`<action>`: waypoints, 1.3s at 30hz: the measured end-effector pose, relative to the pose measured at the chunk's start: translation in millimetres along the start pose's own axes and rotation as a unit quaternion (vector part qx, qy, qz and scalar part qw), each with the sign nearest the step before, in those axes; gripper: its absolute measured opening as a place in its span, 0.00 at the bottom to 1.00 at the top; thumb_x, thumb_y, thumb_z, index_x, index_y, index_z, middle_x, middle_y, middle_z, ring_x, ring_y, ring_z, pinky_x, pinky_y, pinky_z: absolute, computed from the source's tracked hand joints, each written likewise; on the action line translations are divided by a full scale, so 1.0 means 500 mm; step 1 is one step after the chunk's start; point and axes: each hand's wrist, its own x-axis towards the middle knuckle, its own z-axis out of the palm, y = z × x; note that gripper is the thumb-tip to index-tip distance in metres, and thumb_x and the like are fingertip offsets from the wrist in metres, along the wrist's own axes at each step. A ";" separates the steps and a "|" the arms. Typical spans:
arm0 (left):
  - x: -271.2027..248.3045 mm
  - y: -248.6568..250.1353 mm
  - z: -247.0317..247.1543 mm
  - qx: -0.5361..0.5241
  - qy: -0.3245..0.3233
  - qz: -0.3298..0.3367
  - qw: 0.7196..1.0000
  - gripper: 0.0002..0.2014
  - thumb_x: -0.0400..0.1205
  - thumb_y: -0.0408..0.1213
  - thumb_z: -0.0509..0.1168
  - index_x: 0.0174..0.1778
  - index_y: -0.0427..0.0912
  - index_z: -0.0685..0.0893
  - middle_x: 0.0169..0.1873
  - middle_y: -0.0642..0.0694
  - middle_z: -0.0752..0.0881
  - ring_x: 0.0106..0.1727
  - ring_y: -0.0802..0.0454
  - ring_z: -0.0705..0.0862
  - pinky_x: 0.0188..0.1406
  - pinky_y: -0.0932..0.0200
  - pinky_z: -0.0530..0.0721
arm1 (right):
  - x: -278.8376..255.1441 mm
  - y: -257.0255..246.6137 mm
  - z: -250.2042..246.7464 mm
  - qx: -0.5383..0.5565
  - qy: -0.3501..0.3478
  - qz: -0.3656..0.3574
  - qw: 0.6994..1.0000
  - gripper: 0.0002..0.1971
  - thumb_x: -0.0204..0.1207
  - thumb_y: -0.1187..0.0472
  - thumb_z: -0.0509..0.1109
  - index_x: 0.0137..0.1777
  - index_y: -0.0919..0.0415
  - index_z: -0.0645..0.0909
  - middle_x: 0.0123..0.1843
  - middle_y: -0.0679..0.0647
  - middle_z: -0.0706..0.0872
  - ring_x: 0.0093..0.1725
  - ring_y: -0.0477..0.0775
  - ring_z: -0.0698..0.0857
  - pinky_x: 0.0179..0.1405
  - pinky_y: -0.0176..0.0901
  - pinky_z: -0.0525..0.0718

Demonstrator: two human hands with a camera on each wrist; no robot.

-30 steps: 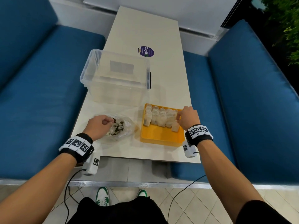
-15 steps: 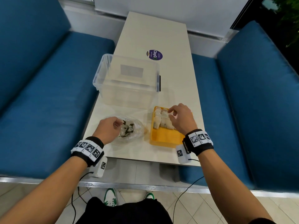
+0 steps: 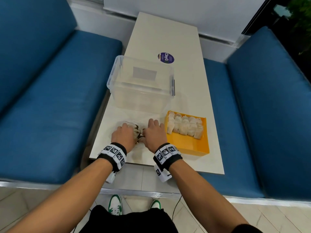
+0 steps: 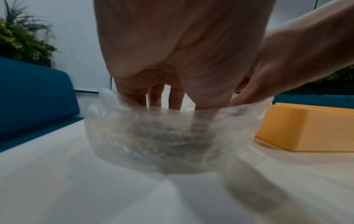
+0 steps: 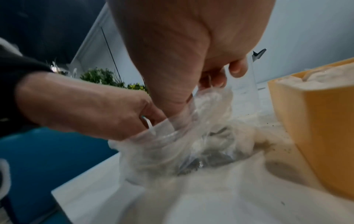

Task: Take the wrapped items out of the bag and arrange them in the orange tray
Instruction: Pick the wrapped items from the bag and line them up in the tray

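Note:
A clear plastic bag (image 3: pixel 138 134) with pale wrapped items inside lies near the table's front edge. My left hand (image 3: pixel 128 131) holds its left rim, with the fingers dipped into the opening (image 4: pixel 164 103). My right hand (image 3: pixel 152 127) is at the bag's right side. Its thumb reaches into the mouth and its fingers pinch the plastic edge (image 5: pixel 207 91). The bag (image 5: pixel 182 145) bulges between both hands. To the right stands the orange tray (image 3: pixel 186 146), with a row of several wrapped items (image 3: pixel 185 126) along its far side.
A clear empty plastic box (image 3: pixel 141 84) stands behind the bag on the white table (image 3: pixel 193 91), and a round purple sticker (image 3: pixel 166 58) lies beyond it. Blue benches (image 3: pixel 50 106) flank the table. The tray's near half is bare.
My right hand has left the tray and moved left to the bag's mouth. My left hand has stayed on the bag. The row in the tray lies untouched.

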 end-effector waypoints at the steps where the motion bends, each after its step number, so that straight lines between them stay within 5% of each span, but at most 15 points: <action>1: 0.001 -0.003 0.004 -0.002 0.009 0.002 1.000 0.13 0.86 0.45 0.65 0.64 0.44 0.84 0.62 0.43 0.81 0.61 0.42 0.83 0.54 0.48 0.84 | -0.003 -0.002 0.005 -0.008 0.002 0.011 1.000 0.16 0.74 0.42 0.76 0.50 0.54 0.89 0.61 0.59 0.76 0.61 0.64 0.75 0.58 0.59 0.74; 9: -0.001 -0.037 0.000 -0.111 0.009 0.017 0.994 0.08 0.85 0.37 0.71 0.57 0.38 0.90 0.55 0.41 0.84 0.54 0.40 0.85 0.53 0.47 0.86 | 0.002 -0.014 0.004 -0.009 0.003 0.067 0.998 0.20 0.74 0.36 0.73 0.50 0.54 0.88 0.61 0.56 0.76 0.60 0.62 0.77 0.57 0.60 0.75; 20: -0.017 -0.048 -0.007 -0.142 -0.016 0.027 0.989 0.10 0.83 0.29 0.68 0.60 0.41 0.86 0.61 0.44 0.79 0.59 0.43 0.81 0.57 0.48 0.85 | 0.012 -0.035 0.008 -0.069 -0.022 0.072 0.995 0.08 0.69 0.50 0.77 0.39 0.53 0.87 0.49 0.54 0.79 0.52 0.62 0.77 0.53 0.61 0.73; 27: -0.011 -0.032 0.002 -0.169 -0.007 0.026 0.985 0.17 0.83 0.45 0.71 0.66 0.43 0.82 0.65 0.44 0.74 0.65 0.43 0.77 0.60 0.47 0.85 | 0.008 -0.002 0.025 0.027 0.017 0.040 0.999 0.07 0.74 0.47 0.74 0.44 0.47 0.91 0.49 0.50 0.79 0.54 0.60 0.76 0.52 0.58 0.72; 33: -0.008 -0.042 0.002 -0.166 -0.018 0.026 0.986 0.20 0.84 0.27 0.68 0.73 0.39 0.83 0.67 0.41 0.81 0.66 0.40 0.82 0.65 0.48 0.83 | 0.000 0.018 0.019 0.185 0.065 0.062 0.979 0.08 0.75 0.45 0.73 0.45 0.46 0.90 0.50 0.45 0.80 0.55 0.52 0.75 0.53 0.55 0.69; 39: -0.014 -0.041 0.006 -0.182 -0.004 0.027 0.983 0.20 0.81 0.32 0.73 0.69 0.41 0.80 0.66 0.43 0.74 0.61 0.43 0.80 0.60 0.49 0.85 | 0.005 0.004 0.015 0.015 0.020 0.022 0.999 0.20 0.74 0.38 0.71 0.56 0.51 0.86 0.55 0.52 0.85 0.58 0.61 0.79 0.58 0.63 0.73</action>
